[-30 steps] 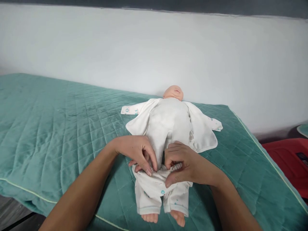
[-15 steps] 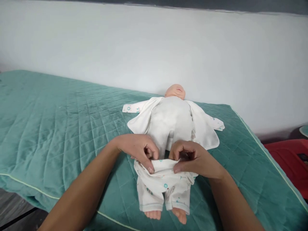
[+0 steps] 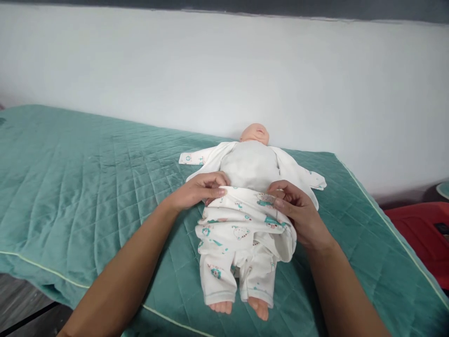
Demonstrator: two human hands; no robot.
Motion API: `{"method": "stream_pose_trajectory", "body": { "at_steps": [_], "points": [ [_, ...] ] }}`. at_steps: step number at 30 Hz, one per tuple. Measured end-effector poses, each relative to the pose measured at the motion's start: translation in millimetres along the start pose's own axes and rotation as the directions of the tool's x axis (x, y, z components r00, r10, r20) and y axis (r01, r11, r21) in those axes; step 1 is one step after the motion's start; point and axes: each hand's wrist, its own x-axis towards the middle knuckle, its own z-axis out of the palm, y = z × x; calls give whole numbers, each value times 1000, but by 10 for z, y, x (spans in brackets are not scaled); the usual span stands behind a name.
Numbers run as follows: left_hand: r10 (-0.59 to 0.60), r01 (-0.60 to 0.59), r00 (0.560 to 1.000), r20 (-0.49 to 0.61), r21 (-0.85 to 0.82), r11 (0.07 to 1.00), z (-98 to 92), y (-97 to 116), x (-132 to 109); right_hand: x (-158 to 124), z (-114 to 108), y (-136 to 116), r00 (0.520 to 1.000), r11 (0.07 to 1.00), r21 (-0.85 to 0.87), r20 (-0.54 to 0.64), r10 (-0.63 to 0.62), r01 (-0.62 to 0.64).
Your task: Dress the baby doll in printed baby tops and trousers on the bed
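A baby doll (image 3: pixel 249 164) lies on its back, head toward the wall and feet toward me. White patterned baby pants (image 3: pixel 238 234) cover its legs, with the waistband stretched across its lower belly. My left hand (image 3: pixel 201 189) pinches the waistband at the left, thumb in front. At the right, my right hand (image 3: pixel 298 210) grips the same waistband between thumb and fingers. The cloth bunches below it in loose folds. Around the doll's grey-white torso a white baby top (image 3: pixel 298 175) is spread open, its sleeves out to both sides. Bare toes show below the cuffs.
A green quilted cover (image 3: pixel 105 187) lies under the doll, its piped edge running along the front and right. Behind it rises a white wall (image 3: pixel 175 70). Something red (image 3: pixel 421 234) stands beyond the right edge. Dark floor (image 3: pixel 24 299) shows at lower left.
Both hands have moved up the doll, away from me, drawing the pants' waistband from the thighs to the lower belly. More of the printed cloth is now spread out.
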Motion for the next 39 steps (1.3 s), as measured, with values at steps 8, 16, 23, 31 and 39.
{"method": "stream_pose_trajectory", "body": {
  "at_steps": [8,16,23,31,39],
  "points": [
    [-165,155,982,-92,-112,982,4,-72,-6,80,-105,54,980,999,5,-193,48,-48],
    [-202,180,962,-183,-134,975,-55,-144,29,66,-138,24,992,996,27,-97,84,-82],
    [-220,201,958,-182,-119,972,-55,-140,17,54,-152,16,998,984,-178,-57,9,-19],
    [-28,84,982,-188,300,950,162,47,-1,22,28,87,980,935,-344,-135,-146,92],
    [64,42,944,-325,310,950,221,6,20,27,87,100,987,966,-245,-121,-110,78]
  ]
}}
